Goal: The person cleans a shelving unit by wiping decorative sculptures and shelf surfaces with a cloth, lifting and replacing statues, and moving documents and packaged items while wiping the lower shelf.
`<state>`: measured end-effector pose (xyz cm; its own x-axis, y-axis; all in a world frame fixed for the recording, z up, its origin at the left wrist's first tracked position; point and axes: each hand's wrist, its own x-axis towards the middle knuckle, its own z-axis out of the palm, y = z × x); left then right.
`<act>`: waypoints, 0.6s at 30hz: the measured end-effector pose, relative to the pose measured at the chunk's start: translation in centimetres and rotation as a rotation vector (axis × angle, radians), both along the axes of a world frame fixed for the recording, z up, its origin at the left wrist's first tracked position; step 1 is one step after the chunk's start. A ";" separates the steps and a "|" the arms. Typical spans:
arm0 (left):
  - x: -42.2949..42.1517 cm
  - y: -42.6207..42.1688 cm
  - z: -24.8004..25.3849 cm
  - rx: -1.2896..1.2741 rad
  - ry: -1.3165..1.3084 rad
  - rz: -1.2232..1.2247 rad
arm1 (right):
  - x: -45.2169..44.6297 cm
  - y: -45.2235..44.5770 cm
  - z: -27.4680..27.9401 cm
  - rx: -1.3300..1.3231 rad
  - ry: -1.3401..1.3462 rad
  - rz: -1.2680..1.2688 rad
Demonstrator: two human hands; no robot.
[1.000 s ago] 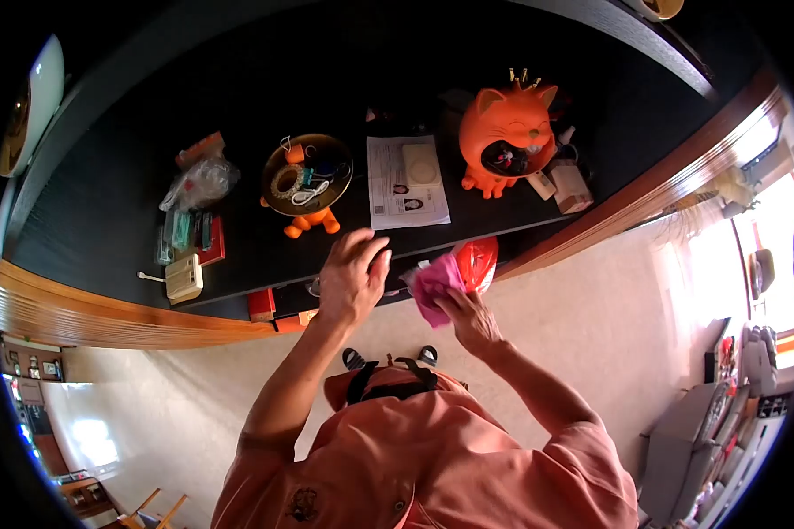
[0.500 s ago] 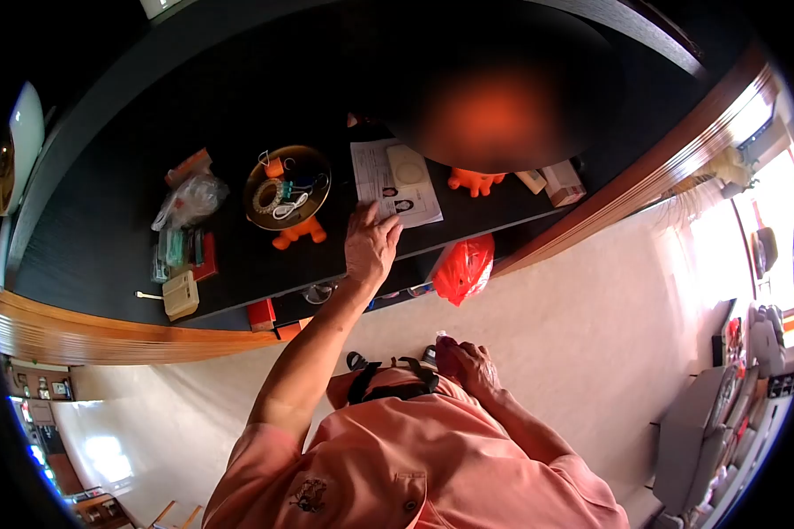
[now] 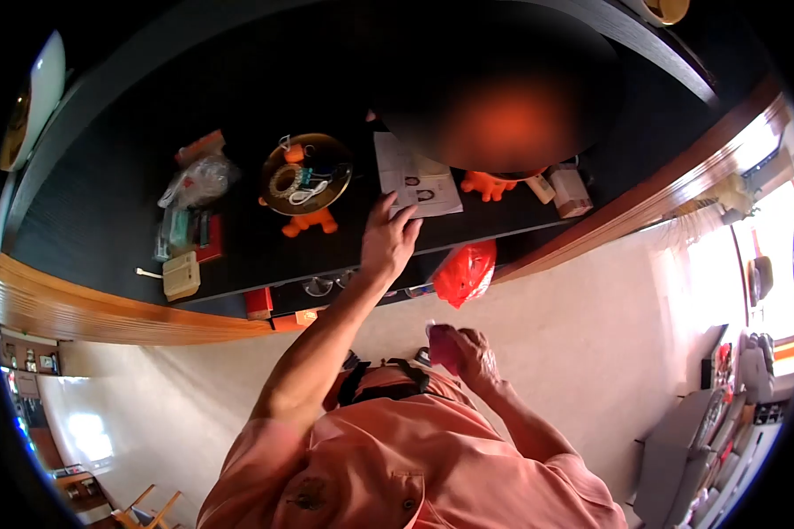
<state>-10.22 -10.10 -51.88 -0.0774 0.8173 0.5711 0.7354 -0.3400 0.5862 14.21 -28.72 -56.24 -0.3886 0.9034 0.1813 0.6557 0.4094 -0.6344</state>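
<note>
My left hand (image 3: 388, 245) is over the front of the black shelf top, fingers apart, at the near-left edge of some printed papers (image 3: 399, 165) with small portrait photos. Whether the fingertips touch the papers I cannot tell. At waist height my right hand (image 3: 478, 360) is closed around a flat dark red, booklet-like thing (image 3: 445, 349); a whitish bit shows at its top end. Left of the papers, a round brass-coloured tray (image 3: 338, 187) on an orange figure holds a beaded bracelet (image 3: 284, 182), a white cable (image 3: 309, 193) and small items.
A clear plastic bag (image 3: 207, 179), a red box (image 3: 210, 242) and a beige device (image 3: 182, 275) lie on the left. Right of the papers are another orange figure (image 3: 488, 184) and a small white box (image 3: 572, 191). A red plastic bag (image 3: 465, 273) hangs at the shelf's front edge.
My left hand has drawn back slightly from the papers relative to them. My right hand has lifted a little, showing more of the dark red thing. The whole view has shifted.
</note>
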 end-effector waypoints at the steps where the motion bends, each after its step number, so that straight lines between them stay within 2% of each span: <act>1: -0.5 -1.5 0.8 0.087 0.043 -0.010 | 0.4 1.0 1.6 0.031 0.026 -0.022; 2: -1.1 -3.2 1.8 0.173 0.087 -0.025 | 0.3 2.2 4.4 0.060 0.055 -0.050; 4: -1.8 -6.1 2.3 0.122 0.028 -0.066 | -0.4 4.5 10.1 0.280 0.088 -0.138; 6: -2.3 -8.1 2.6 0.056 0.016 -0.078 | -1.0 7.3 13.6 0.399 -0.083 -0.201; 7: -2.3 -8.5 2.1 0.037 0.042 -0.097 | -1.7 9.8 14.2 0.367 -0.164 -0.225; 8: -2.1 -8.9 2.3 0.049 0.035 -0.116 | -2.5 12.2 14.0 0.327 -0.235 -0.233; 11: -2.1 -9.9 2.9 0.070 0.017 -0.141 | -0.6 17.3 6.7 0.417 -0.303 -0.101; 14: -3.6 -12.5 3.0 0.077 0.023 -0.104 | 3.6 18.9 6.1 0.543 -0.328 -0.109; 17: -5.8 -15.7 1.5 0.002 0.031 -0.035 | 9.1 19.5 6.5 0.451 -0.423 -0.281; 18: -6.4 -17.0 0.7 -0.031 0.029 -0.017 | 10.8 20.1 5.0 0.476 -0.424 -0.355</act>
